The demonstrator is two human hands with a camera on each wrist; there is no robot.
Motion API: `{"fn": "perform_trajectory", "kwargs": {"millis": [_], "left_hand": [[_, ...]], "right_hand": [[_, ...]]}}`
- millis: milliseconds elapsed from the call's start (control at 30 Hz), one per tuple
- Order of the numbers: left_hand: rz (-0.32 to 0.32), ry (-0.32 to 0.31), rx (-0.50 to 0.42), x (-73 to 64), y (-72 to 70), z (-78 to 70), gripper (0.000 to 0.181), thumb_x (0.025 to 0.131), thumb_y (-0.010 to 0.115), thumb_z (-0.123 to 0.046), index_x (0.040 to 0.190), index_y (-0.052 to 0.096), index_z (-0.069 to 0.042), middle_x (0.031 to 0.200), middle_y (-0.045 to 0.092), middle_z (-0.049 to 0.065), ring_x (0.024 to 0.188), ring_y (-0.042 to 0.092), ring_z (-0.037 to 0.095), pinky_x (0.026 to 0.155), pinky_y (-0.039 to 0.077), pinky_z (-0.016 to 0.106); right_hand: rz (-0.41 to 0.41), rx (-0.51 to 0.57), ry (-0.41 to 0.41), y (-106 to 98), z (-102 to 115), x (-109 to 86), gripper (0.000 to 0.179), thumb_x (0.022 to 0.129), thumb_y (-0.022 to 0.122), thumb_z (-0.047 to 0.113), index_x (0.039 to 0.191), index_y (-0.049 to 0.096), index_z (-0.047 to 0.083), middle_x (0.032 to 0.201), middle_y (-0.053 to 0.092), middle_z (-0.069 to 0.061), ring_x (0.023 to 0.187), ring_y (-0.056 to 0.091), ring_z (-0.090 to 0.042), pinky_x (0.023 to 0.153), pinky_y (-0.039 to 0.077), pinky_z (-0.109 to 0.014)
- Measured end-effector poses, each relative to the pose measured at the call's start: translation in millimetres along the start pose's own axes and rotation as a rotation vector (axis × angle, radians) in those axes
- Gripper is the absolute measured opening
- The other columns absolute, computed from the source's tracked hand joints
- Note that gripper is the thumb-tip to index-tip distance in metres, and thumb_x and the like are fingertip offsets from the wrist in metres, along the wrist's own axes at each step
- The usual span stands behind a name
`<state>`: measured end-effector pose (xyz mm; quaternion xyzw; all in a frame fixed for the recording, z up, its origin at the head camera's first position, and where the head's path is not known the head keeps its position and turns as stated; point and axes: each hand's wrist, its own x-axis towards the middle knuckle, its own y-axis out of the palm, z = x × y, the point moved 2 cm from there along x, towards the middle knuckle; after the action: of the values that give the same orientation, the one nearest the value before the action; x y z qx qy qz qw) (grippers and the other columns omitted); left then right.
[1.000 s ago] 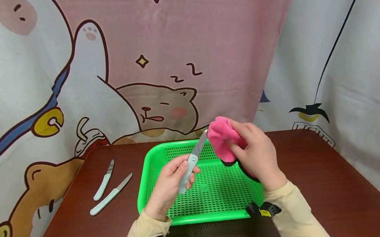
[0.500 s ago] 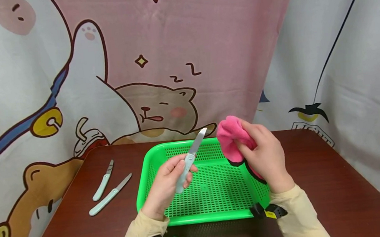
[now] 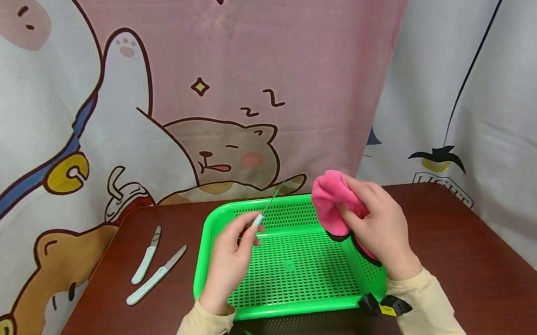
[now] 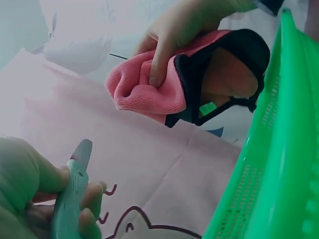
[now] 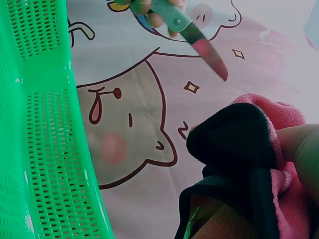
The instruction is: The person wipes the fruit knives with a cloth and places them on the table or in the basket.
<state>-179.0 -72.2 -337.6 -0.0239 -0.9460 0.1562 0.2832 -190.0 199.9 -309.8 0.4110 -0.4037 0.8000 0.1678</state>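
Over the basket my left hand [image 3: 229, 260] grips a small knife [image 3: 258, 220] by its pale mint handle. The blade points up and away, seen nearly edge-on in the head view; its broad side shows in the right wrist view, where the knife [image 5: 187, 31] is apart from the cloth. My right hand [image 3: 379, 225] pinches a bunched pink cloth [image 3: 332, 204] with black edging, to the right of the knife. In the left wrist view the cloth [image 4: 149, 94] hangs folded, its dark border forming a loop. The handle's lower part is hidden by my left fingers in the head view.
Beneath both hands a green perforated basket [image 3: 308, 307] stands on the dark brown table [image 3: 461, 273]. Left of it lie two more mint-handled knives, a shorter one [image 3: 146, 259] and a longer one [image 3: 155, 280]. A cartoon-printed curtain [image 3: 318, 75] hangs behind the table.
The cloth has moved right, away from the knife's blade, and slightly down. My left hand has turned the knife, so its blade shows edge-on in the head view. Both hands keep their holds.
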Motion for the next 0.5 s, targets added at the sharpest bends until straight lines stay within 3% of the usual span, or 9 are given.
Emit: {"fn": "perform_trajectory", "kwargs": {"millis": [267,500], "left_hand": [[-0.215,0.325,0.395,-1.0,-5.1,-9.0,0.036,0.086,0.074,0.002,0.121,0.067,-0.002,0.104,0.066,0.011,0.086,0.060,0.022,0.067,0.051,0.036],[-0.326,0.472,0.509,-3.9,-5.8,-16.9,0.039,0.081,0.078,0.004,0.119,0.068,-0.001,0.102,0.066,0.013,0.091,0.064,0.029,0.075,0.055,0.042]], "right_hand": [[0.002,-0.014,-0.004,1.5,-0.9,-3.6,0.053,0.078,0.081,0.007,0.129,0.066,0.011,0.103,0.065,-0.014,0.087,0.059,-0.028,0.065,0.049,-0.046],[0.001,-0.002,-0.016,2.3,0.2,-5.7,0.055,0.077,0.082,0.006,0.129,0.066,0.011,0.104,0.065,-0.014,0.086,0.058,-0.028,0.064,0.051,-0.047]]}}
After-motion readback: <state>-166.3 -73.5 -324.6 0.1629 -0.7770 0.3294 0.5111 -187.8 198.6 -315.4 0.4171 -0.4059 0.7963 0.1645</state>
